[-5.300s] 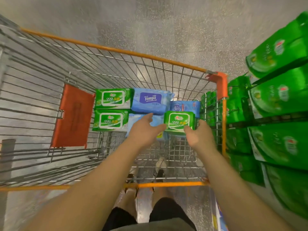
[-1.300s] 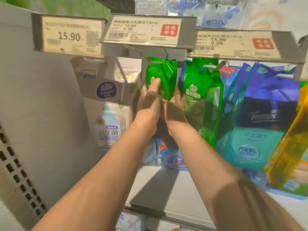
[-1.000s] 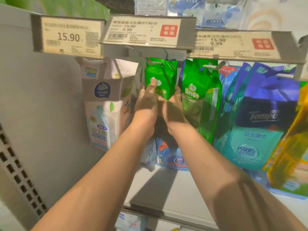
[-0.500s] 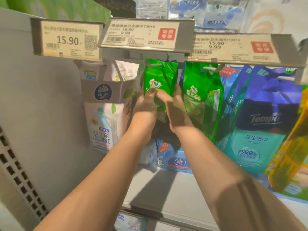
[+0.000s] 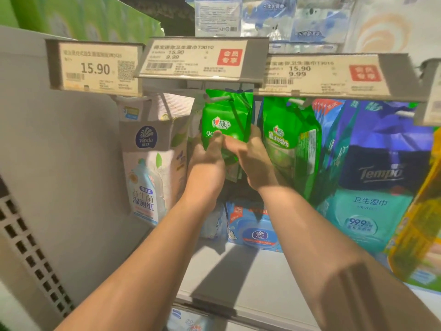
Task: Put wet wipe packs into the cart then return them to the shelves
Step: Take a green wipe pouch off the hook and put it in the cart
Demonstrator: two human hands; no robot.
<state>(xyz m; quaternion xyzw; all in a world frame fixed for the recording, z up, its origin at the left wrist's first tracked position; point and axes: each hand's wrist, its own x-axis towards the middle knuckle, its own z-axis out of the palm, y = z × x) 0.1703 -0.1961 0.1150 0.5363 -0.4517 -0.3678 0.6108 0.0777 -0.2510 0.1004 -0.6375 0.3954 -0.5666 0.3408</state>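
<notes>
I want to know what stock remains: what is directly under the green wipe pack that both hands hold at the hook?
Under the green wipe pack, on the shelf, stands a blue Vinda wipe pack. The left hand and right hand cover the space between them.

We see three price tags (image 5: 198,59) along upper shelf edge; Vinda carton (image 5: 152,161) hanging beneath leftmost tag; perforated panel (image 5: 31,254) far left.

Price tags (image 5: 195,59) overhang the hooks, closing off approach from above. A Vinda pack (image 5: 152,161) and a second green pack (image 5: 290,142) flank the held green pack (image 5: 224,120) closely. Open shelf (image 5: 238,271) lies below.
</notes>
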